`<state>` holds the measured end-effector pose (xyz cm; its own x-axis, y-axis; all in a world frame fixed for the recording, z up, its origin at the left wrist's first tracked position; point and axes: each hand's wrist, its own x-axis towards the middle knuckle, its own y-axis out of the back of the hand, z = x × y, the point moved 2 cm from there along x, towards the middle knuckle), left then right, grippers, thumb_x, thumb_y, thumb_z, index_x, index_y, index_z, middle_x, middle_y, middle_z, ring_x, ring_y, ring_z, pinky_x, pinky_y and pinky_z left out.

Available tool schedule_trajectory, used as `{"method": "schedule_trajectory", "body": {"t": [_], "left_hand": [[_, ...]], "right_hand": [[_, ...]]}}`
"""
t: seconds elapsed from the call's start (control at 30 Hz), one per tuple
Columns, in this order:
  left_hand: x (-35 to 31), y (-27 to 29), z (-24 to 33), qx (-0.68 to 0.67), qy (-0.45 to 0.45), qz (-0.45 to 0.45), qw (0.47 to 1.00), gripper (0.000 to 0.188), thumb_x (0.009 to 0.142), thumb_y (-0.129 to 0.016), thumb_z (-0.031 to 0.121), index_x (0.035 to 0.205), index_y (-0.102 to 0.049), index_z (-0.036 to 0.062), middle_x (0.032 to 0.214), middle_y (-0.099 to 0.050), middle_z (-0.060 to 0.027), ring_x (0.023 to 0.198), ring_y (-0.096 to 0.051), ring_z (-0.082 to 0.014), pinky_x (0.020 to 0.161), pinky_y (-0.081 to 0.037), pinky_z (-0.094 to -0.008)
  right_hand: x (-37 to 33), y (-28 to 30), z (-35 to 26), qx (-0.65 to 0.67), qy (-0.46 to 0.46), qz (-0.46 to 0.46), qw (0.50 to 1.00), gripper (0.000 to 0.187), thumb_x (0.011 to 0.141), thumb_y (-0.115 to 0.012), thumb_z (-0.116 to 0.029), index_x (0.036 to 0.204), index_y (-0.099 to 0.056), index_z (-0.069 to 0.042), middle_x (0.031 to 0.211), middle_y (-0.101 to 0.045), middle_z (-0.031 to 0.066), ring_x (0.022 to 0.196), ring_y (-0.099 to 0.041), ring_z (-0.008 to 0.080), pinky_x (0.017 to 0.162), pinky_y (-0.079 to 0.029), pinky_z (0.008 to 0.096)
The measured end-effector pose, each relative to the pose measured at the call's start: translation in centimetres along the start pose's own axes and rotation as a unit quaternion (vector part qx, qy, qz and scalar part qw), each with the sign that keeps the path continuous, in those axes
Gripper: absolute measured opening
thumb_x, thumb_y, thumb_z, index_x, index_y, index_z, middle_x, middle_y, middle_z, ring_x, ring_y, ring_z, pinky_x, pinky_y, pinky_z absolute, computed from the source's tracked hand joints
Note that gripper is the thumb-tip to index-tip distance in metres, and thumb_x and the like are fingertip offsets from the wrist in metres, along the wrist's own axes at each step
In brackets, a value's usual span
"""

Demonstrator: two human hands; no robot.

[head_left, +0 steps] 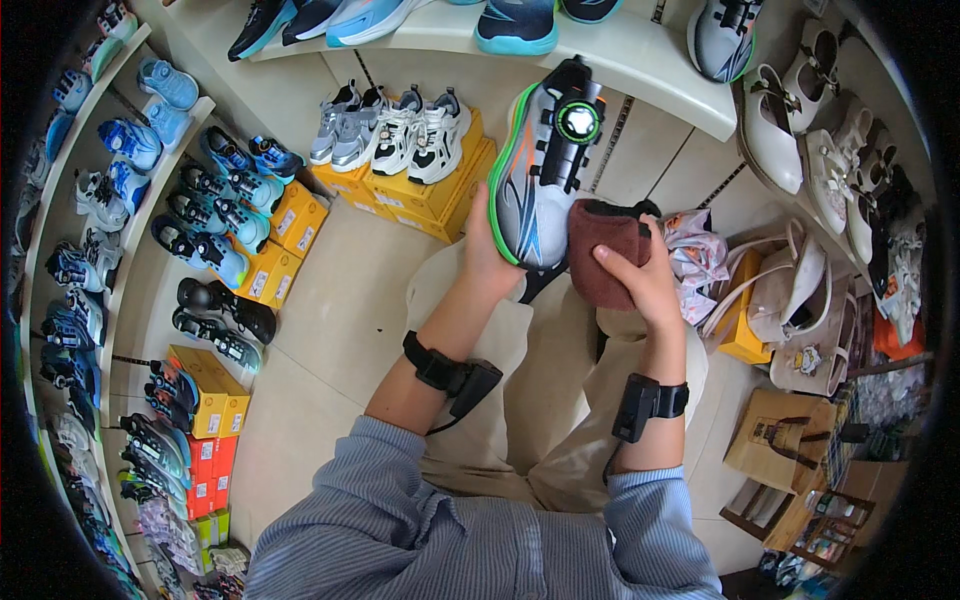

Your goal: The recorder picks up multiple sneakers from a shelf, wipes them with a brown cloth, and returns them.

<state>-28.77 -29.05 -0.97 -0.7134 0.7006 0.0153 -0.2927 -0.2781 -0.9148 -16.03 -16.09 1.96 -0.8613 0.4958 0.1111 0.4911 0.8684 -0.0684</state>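
Note:
A grey sneaker (pixel 517 200) with a bright green sole edge and a round dial on its black strap is held up in front of me, toe toward me. My left hand (pixel 486 240) is closed around its left side near the toe. In my right hand (pixel 645 272) is a folded brown cloth (pixel 600 262), gripped with the thumb on top. The cloth is right beside the sneaker's toe; whether they touch I cannot tell. The fingers under the sneaker and behind the cloth are hidden. Both my forearms wear black straps with small boxes.
Above, a white shelf (pixel 640 55) carries several sneakers. Silver and white sneakers (pixel 425 135) stand on yellow shoeboxes (pixel 440 210) ahead. Curved shelves with many shoes line the left, beside stacked boxes (pixel 270 275). At right are white shoes (pixel 770 130), pale handbags (pixel 790 285) and a cardboard box (pixel 765 435).

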Motion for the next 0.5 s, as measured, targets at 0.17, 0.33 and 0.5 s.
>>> {"method": "schedule_trajectory", "body": {"t": [0.17, 0.33, 0.5], "left_hand": [[0.2, 0.9, 0.3, 0.009, 0.044, 0.028, 0.999, 0.052, 0.09, -0.026, 0.046, 0.126, -0.038, 0.0104, 0.121, -0.047, -0.01, 0.109, -0.049, -0.0256, 0.092, -0.039, -0.0421], [0.6, 3.0, -0.5, 0.086, 0.013, 0.074, 0.993, 0.052, 0.088, -0.045, 0.04, 0.128, -0.032, 0.01, 0.122, -0.044, -0.0063, 0.11, -0.046, -0.0211, 0.093, -0.038, -0.0368], [-0.2, 1.4, -0.6, 0.294, -0.055, 0.114, 0.948, 0.052, 0.087, -0.048, 0.032, 0.129, -0.03, 0.0073, 0.123, -0.041, -0.0086, 0.115, -0.038, -0.0178, 0.096, -0.03, -0.0307]], "right_hand": [[-0.8, -0.9, -1.2, -0.006, -0.049, -0.081, 0.995, 0.06, 0.067, -0.074, -0.014, 0.114, -0.04, 0.001, 0.101, -0.057, 0.0098, 0.093, -0.054, 0.0156, 0.081, -0.043, 0.0288], [-0.5, -0.9, -0.7, -0.008, -0.063, -0.139, 0.988, 0.057, 0.067, -0.074, -0.014, 0.112, -0.043, 0.001, 0.101, -0.057, 0.0086, 0.094, -0.053, 0.0147, 0.081, -0.043, 0.0278], [-0.3, -1.9, -0.1, 0.005, -0.077, -0.088, 0.993, 0.052, 0.068, -0.073, -0.014, 0.109, -0.046, 0.0, 0.099, -0.058, 0.0077, 0.091, -0.054, 0.0143, 0.08, -0.043, 0.0277]]}}
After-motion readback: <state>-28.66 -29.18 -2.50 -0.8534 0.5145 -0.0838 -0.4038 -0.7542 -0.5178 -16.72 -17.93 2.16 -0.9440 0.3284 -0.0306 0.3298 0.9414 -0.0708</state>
